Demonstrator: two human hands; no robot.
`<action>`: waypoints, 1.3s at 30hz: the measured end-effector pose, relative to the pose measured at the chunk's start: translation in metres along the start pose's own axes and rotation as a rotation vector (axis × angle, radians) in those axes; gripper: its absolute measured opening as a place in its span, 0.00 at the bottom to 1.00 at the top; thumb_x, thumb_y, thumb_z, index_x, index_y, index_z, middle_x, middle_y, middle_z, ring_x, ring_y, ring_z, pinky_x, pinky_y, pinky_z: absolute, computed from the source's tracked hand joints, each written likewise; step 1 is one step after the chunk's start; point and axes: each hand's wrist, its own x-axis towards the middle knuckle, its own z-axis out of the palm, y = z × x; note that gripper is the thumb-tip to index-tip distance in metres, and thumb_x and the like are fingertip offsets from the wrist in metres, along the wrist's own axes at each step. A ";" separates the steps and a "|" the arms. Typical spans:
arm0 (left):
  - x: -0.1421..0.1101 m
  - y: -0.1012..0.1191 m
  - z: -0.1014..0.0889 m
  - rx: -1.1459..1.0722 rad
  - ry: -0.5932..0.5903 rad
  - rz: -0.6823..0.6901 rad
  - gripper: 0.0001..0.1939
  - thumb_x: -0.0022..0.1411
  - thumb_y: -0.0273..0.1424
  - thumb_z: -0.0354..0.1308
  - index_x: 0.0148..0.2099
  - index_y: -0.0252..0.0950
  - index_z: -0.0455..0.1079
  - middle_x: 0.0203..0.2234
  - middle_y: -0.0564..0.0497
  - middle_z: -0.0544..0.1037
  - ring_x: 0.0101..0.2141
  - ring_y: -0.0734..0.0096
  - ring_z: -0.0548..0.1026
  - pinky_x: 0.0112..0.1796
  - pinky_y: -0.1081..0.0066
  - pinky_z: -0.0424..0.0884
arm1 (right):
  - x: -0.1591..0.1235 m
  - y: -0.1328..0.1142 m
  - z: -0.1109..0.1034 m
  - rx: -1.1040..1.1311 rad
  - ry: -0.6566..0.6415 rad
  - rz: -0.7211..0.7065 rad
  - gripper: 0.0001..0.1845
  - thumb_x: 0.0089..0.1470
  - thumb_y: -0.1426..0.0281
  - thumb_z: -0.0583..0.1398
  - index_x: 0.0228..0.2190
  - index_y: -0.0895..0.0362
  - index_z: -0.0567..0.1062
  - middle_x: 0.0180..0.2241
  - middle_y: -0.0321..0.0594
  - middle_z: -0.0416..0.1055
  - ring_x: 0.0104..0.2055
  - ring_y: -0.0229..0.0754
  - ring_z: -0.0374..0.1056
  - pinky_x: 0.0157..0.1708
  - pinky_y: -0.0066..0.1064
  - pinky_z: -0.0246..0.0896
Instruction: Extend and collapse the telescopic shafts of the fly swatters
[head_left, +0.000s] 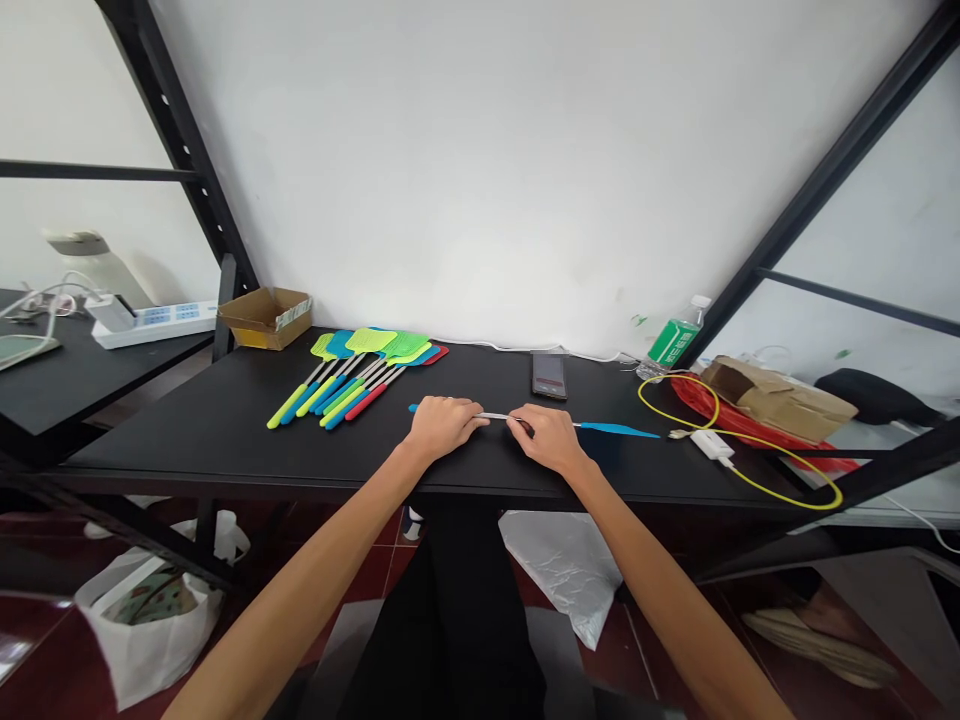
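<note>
The left hand [442, 426] is closed around the thin metal shaft of a fly swatter [491, 415], knuckles up and fingers curled over it, with the swatter's blue handle end [412, 407] poking out just beyond the hand on the left. The right hand [547, 438] grips the same shaft just beside it, its fingers curled and pointing back toward the left hand; only a short stretch of bare metal shows between the two. To the right, the flat blue swatter head [619, 430] points along the worktop [187, 420], seen almost edge-on.

All of this sits near the front edge of the worktop, toward its middle. Further left, nearer the back edge, lies a fanned row of other fly swatters [352, 375], with neon green and blue heads and yellow, blue and red handles. Left of those, in the back corner, is an open cardboard box [264, 318].

A smartphone [549, 375] lies flat near the back edge — just behind the gap between the hands. At the right end stand a green-labelled water bottle [675, 335], a looped yellow cable [739, 440] and a white charger [712, 445] — the cable runs over a red item [750, 425] and past a brown paper package [780, 398].
</note>
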 end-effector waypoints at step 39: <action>0.000 -0.003 -0.005 -0.056 0.033 -0.074 0.14 0.67 0.44 0.56 0.39 0.42 0.77 0.33 0.49 0.83 0.35 0.61 0.79 0.30 0.69 0.59 | 0.004 -0.001 0.003 -0.103 -0.047 0.024 0.18 0.70 0.60 0.53 0.41 0.52 0.81 0.35 0.40 0.79 0.39 0.44 0.72 0.32 0.32 0.53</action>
